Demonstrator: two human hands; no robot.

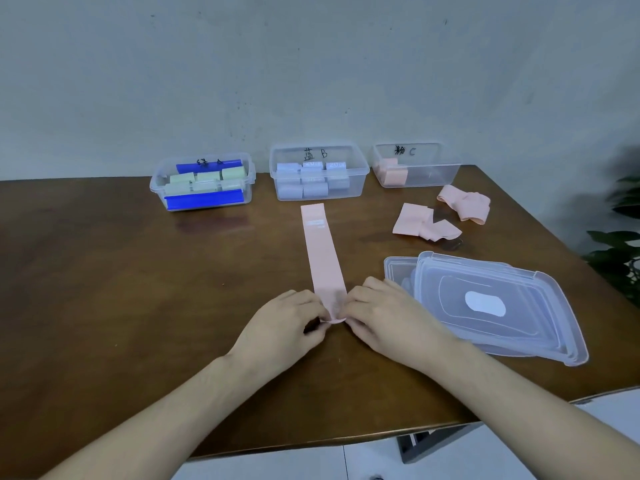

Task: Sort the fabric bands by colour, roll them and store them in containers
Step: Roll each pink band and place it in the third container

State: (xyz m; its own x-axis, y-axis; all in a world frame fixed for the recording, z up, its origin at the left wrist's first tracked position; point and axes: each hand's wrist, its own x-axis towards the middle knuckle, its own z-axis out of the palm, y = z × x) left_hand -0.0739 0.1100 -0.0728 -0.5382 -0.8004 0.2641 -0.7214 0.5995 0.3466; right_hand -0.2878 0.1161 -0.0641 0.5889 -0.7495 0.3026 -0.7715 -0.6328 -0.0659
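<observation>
A long pink fabric band lies flat on the brown table, running away from me. My left hand and my right hand pinch its near end from either side, where the edge curls up. At the back stand three clear containers: the left container with green rolls, the middle container with blue rolls, and the right container with a pink roll. Two loose pink bands lie crumpled in front of the right container.
A stack of clear plastic lids sits just right of my right hand. Two blue clip handles are on the left container. A plant's leaves show past the table's right edge. The wall stands behind the containers.
</observation>
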